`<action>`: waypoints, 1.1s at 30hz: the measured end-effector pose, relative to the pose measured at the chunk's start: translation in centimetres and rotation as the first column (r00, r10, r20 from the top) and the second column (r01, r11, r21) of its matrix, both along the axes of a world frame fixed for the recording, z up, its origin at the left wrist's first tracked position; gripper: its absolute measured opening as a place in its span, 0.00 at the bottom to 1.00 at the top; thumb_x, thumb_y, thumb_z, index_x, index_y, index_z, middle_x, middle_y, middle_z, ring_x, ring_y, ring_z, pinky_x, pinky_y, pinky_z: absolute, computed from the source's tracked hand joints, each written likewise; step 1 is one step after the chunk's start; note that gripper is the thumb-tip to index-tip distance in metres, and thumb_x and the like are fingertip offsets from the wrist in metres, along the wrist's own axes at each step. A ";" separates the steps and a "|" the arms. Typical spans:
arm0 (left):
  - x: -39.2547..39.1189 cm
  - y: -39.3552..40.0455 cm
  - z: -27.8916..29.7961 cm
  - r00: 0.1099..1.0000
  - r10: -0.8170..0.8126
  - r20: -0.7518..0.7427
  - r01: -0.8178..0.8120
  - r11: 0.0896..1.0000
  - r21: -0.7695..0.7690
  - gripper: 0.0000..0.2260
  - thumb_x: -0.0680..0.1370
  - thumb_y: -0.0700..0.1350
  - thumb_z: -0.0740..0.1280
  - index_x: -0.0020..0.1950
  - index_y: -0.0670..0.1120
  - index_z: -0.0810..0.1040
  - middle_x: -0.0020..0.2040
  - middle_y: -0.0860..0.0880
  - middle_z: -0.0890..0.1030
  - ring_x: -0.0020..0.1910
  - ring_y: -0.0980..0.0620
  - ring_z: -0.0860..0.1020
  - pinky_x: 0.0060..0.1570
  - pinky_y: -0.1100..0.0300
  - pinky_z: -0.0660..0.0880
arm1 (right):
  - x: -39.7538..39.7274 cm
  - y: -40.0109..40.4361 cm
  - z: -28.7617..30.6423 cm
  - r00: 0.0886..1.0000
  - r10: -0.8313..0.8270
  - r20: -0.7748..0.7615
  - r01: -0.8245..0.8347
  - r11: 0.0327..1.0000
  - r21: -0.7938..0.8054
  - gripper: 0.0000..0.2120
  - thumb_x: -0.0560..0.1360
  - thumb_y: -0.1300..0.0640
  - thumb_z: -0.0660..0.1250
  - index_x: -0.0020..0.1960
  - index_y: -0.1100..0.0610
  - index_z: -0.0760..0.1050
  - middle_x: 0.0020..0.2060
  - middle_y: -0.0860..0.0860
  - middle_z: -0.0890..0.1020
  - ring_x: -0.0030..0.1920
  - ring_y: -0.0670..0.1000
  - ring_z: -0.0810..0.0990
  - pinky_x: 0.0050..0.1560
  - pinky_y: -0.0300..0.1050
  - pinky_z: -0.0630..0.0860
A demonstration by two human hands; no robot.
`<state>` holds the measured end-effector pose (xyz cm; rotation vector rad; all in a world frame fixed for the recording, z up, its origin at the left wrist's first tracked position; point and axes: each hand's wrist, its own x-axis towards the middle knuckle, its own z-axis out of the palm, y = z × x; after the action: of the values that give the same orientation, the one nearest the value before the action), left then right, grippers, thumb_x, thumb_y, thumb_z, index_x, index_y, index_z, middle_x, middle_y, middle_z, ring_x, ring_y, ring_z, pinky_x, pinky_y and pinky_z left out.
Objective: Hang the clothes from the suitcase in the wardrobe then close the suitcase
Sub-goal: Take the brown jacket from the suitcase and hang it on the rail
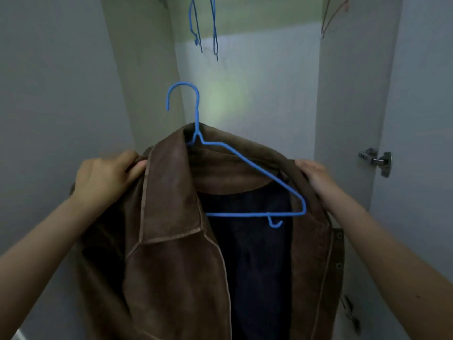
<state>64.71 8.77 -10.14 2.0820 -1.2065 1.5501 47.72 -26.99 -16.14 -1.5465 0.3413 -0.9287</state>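
Your left hand (107, 175) is gripping the brown jacket (176, 241) at its left shoulder, fingers curled over the top and the thumb pinching the suede from the front. Your right hand (316, 175) is grasping the opposite shoulder, fingers wrapped over the edge and partly hidden behind the fabric. Between the two hands the jacket is hanging open toward you, its wide lapel folding down on the left and a dark blue lining (255, 266) showing in the middle.

A blue wire hanger (255, 213) is sitting inside the jacket — its right arm and bottom bar are lying in plain sight against the lining, its left arm is tucked under the collar, and its hook is rising upright above the collar, free of any rail.

You are holding all of this up in front of the open wardrobe (257, 89), whose pale back wall is filling the view behind the hook. Two more blue hangers (203, 28) are dangling at the top of the wardrobe, well above the jacket, and a thin reddish hanger (331, 18) is showing at the upper right. A metal hinge (377, 160) is sitting on the right side panel — just beyond your right hand.
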 end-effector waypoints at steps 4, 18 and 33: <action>0.2 -0.6 -0.4 0.995 0.021 0.093 -0.030 0.996 0.089 0.31 0.81 0.58 0.47 0.31 0.38 0.74 0.27 0.38 0.75 0.20 0.37 0.73 0.20 0.59 0.65 | -1.2 -0.7 1.3 1.000 0.002 0.026 -0.002 1.000 -0.003 0.13 0.79 0.61 0.59 0.39 0.56 0.77 0.24 0.44 0.81 0.26 0.40 0.78 0.27 0.29 0.73; -1.8 -5.2 -2.1 0.913 0.036 -0.407 -0.113 0.979 -0.168 0.26 0.75 0.63 0.54 0.34 0.41 0.70 0.31 0.36 0.76 0.33 0.35 0.76 0.30 0.53 0.68 | -1.7 0.5 -1.6 0.962 -0.255 -0.101 0.172 0.848 -0.501 0.10 0.77 0.59 0.64 0.56 0.60 0.78 0.52 0.55 0.75 0.58 0.53 0.73 0.58 0.39 0.67; -2.7 -4.2 -1.5 0.924 0.027 -0.382 -0.106 0.977 -0.186 0.22 0.76 0.56 0.62 0.32 0.40 0.69 0.27 0.38 0.74 0.29 0.36 0.75 0.28 0.57 0.62 | 0.0 4.6 0.4 0.885 -0.352 0.305 0.465 0.649 -0.602 0.06 0.76 0.62 0.62 0.41 0.61 0.75 0.31 0.51 0.76 0.34 0.47 0.74 0.33 0.37 0.59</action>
<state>62.05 4.54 -11.66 2.1699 -0.8106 1.1635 47.70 -22.43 -15.74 -2.0692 0.2589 -1.6646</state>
